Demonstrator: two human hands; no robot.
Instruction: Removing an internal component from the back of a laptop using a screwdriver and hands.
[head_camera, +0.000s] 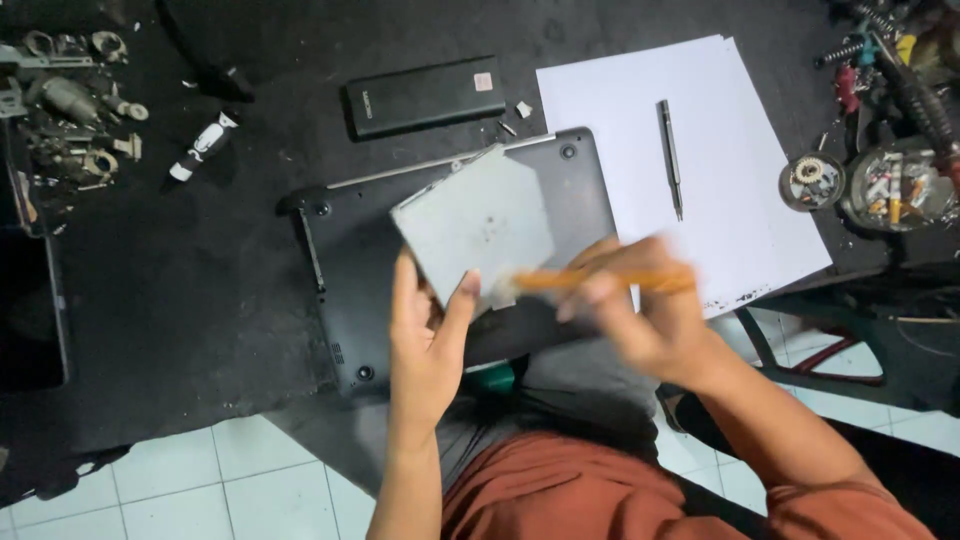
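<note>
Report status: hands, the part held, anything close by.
Left hand grips flat grey metal square drive. Right hand, blurred, holds orange-handled brush at its edge. Upturned black laptop lies beneath.

one upturned dark laptop base (350, 250). one flat grey square drive unit (475, 220). one orange-handled brush (600, 281). one black rectangular battery pack (425, 95). one stack of white paper sheets (730, 170); at least two sheets show at the edge. one slim metal screwdriver (670, 155). two round containers of small parts (812, 182) (898, 190). one small black-and-white tube (203, 145). two hands: left hand (425, 345), right hand (640, 310). loose metal parts at top left (70, 100): count cannot be told.
</note>
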